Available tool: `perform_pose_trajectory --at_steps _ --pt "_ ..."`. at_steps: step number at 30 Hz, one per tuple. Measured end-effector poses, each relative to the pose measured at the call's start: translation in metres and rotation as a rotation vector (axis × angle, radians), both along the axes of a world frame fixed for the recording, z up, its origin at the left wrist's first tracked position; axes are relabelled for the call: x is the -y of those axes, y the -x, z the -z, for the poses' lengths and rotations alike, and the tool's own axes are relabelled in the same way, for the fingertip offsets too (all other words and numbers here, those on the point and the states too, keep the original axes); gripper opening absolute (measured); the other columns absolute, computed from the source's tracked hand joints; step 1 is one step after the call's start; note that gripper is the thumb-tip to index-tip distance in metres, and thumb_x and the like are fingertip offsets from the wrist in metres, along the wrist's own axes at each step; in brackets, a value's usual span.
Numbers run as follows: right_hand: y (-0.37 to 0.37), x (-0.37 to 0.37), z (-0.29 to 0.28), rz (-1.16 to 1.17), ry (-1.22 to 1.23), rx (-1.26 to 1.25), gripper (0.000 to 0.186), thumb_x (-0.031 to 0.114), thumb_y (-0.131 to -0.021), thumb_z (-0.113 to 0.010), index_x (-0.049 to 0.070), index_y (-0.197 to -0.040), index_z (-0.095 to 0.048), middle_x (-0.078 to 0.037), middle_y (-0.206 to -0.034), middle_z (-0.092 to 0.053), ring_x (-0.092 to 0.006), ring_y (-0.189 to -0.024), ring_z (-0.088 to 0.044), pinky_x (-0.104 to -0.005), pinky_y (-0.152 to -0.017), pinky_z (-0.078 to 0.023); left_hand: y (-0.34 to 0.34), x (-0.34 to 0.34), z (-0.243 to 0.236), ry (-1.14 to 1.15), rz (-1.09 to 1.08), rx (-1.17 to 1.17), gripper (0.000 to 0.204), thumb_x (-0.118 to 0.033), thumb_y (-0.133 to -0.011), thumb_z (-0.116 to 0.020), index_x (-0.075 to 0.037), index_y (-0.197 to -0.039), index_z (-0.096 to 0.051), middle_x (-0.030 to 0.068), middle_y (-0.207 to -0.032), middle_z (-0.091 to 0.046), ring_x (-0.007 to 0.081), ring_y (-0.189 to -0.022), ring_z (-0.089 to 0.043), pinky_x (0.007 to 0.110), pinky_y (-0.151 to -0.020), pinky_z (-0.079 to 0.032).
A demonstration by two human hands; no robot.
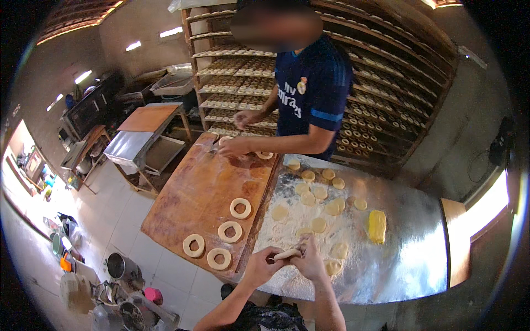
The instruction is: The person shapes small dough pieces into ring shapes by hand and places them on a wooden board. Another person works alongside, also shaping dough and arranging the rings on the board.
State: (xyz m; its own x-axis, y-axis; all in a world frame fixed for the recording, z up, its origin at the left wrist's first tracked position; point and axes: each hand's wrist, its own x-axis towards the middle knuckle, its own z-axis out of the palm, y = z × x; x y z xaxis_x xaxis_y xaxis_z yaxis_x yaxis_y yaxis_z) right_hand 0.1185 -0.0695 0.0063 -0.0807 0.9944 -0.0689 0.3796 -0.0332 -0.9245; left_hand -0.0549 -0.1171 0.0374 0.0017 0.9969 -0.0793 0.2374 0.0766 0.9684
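My left hand and my right hand meet above the front of the floured metal table, both closed around a piece of dough. The dough is seen edge-on between my fingers, so I cannot tell whether it has a hole. Beside my left hand, several dough rings lie near the front of a wooden board, the closest being a pale ring. Several flat dough rounds are scattered over the flour past my right hand, among them a dough round.
Across the table a co-worker in a dark blue shirt has a hand over the far end of the wooden board. A yellow block lies on the metal table. Behind stand racks of rings; pots sit on the floor.
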Motion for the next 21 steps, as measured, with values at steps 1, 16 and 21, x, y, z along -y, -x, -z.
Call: perform_pose_trajectory --at_steps 1,16,21 --pt "0.006 0.001 0.004 0.079 -0.121 0.104 0.070 0.005 -0.075 -0.078 0.004 -0.133 -0.039 -0.017 -0.106 -0.064 -0.0307 -0.091 -0.066 -0.0437 -0.082 -0.052 -0.003 -0.001 0.000 -0.085 0.006 -0.070 0.035 -0.019 -0.083 -0.078 0.002 -0.108 -0.067 0.0130 -0.090 -0.072 0.0231 -0.081 -0.070 0.035 -0.075 -0.054" --pt "0.077 0.004 -0.015 -0.476 -0.100 -0.308 0.082 0.070 -0.097 -0.037 0.002 -0.144 -0.036 -0.011 -0.085 -0.065 -0.0284 -0.092 -0.064 -0.0397 -0.088 -0.050 0.039 0.013 0.045 -0.431 -0.137 0.693 0.044 -0.009 -0.090 -0.050 -0.004 -0.132 -0.039 0.0164 -0.098 -0.062 0.0248 -0.085 -0.065 0.042 -0.079 -0.051" --pt "0.143 0.005 -0.023 -0.410 0.083 -0.824 0.092 0.078 -0.095 -0.028 0.002 -0.147 -0.036 -0.013 -0.103 -0.063 -0.0266 -0.095 -0.060 -0.0346 -0.087 -0.046 0.100 0.015 0.029 -0.434 -0.265 -0.414 0.029 -0.031 -0.105 -0.044 -0.006 -0.119 -0.046 0.0196 -0.082 -0.067 0.0418 -0.068 -0.067 0.052 -0.060 -0.052"
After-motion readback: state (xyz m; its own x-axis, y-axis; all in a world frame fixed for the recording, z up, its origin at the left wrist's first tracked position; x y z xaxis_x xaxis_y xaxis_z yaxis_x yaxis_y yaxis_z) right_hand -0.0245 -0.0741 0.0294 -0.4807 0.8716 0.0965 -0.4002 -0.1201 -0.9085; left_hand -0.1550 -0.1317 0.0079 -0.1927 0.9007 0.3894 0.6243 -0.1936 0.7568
